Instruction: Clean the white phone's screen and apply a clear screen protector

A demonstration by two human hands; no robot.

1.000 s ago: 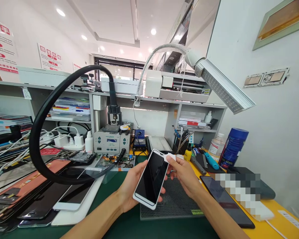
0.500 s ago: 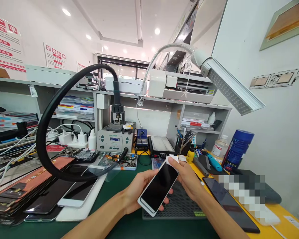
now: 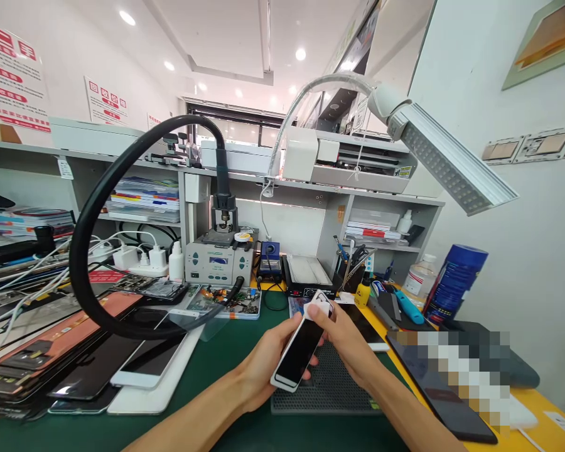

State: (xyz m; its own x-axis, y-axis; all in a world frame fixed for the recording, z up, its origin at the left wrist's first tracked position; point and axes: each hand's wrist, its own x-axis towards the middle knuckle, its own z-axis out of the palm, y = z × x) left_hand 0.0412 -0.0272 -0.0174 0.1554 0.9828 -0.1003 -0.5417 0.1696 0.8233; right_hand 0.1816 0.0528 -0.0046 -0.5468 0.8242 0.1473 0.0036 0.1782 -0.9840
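A smartphone with a white frame and a dark screen is tilted above the dark textured mat. My left hand is closed around its left side, with fingertips showing past the far edge. Near the phone's upper end, my right hand presses a small white wipe against the screen with the thumb. The fingers of that hand curl behind the phone and are partly hidden. Another phone with a white edge lies just beyond my right hand.
Left of the mat lie several phones and screens in a pile. A hot-air station with a looping black hose stands at the back left. A lamp hangs over the right side. A dark tablet and a blue can are at right.
My right thumb and the wipe have moved slightly left and down across the screen, baring the phone's top end. The phone has turned a little and sits higher at its lower end.
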